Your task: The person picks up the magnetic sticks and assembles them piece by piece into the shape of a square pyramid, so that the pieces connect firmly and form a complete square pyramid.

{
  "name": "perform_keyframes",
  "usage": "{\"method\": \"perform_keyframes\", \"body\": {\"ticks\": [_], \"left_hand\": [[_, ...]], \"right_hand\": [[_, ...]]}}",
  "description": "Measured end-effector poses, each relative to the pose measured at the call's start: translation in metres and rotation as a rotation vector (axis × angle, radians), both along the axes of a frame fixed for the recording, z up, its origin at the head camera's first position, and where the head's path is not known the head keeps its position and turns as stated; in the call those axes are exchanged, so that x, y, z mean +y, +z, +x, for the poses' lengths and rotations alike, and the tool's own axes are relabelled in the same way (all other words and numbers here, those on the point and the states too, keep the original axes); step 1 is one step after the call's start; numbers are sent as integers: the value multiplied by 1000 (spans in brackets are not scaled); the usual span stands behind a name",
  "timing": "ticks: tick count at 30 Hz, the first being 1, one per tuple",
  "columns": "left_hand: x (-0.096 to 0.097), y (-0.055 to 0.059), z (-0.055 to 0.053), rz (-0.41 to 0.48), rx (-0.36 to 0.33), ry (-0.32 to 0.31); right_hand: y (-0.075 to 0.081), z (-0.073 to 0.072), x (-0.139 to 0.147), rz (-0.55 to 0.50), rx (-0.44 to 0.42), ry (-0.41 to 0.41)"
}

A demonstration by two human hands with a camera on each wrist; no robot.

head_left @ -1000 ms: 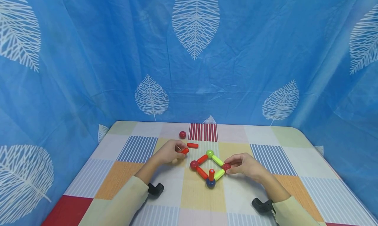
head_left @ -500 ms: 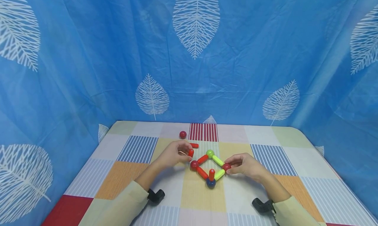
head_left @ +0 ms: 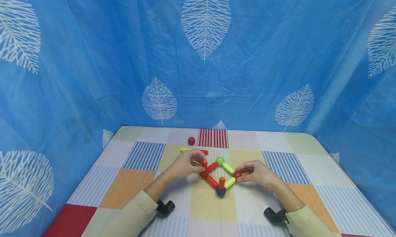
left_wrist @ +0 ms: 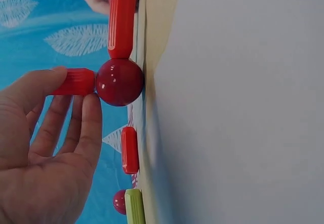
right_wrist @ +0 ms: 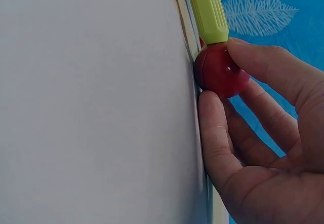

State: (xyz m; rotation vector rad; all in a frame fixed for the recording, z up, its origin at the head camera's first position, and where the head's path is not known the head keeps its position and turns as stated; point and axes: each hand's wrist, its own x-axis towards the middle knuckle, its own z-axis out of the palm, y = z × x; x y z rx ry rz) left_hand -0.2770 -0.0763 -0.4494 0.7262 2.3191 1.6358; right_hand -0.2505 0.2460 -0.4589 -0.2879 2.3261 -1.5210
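Observation:
A diamond of magnetic rods and balls lies on the table. Its corners are a green ball (head_left: 220,160), a blue ball (head_left: 221,192) and two red balls. Two red rods form the left sides, two yellow-green rods the right. On the blue ball stands an upright red rod (head_left: 221,183). My left hand (head_left: 187,164) pinches another red rod (left_wrist: 76,82) between thumb and fingers; its end meets the left red ball (left_wrist: 120,82), and it stands upright there. My right hand (head_left: 260,175) holds the right red ball (right_wrist: 221,72) with thumb and fingertips.
Behind my left hand lie a loose red rod (head_left: 205,152) and a yellow-green rod (head_left: 184,149). Farther back is a loose red ball (head_left: 191,140). A blue leaf-patterned curtain (head_left: 247,92) surrounds the patchwork-covered table (head_left: 213,209).
My left hand has moved right, turning its red rod from lying to upright and bringing it onto the left red ball. The yellow-green rod behind has come into view. My right hand stays put.

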Motion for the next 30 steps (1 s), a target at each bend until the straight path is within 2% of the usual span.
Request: {"method": "perform_keyframes", "body": {"ticks": [6,9,13,15,18,22,24,27,30], "left_hand": [[0,0,0,-40,10,-5],[-1,1,0,-117,22,-12],[-1,1,0,-245,38,-55],[-1,1,1,-276,50,-88],[-2,3,1,-277,56,-155],[-4,8,0,-272,2,-273],[-4,10,-1,-291,-15,-304],[-1,9,-6,-320,21,-284],[5,6,-10,-351,100,-178]], "right_hand": [[0,0,-1,10,17,3],[1,0,-1,10,20,4],[2,0,-1,32,34,11],[3,0,-1,67,62,15],[6,-2,-2,109,112,-3],[7,-7,-5,128,148,-66],[5,-9,-7,129,158,-89],[4,-8,-11,173,191,-137],[7,-1,-14,225,202,-167]]}}
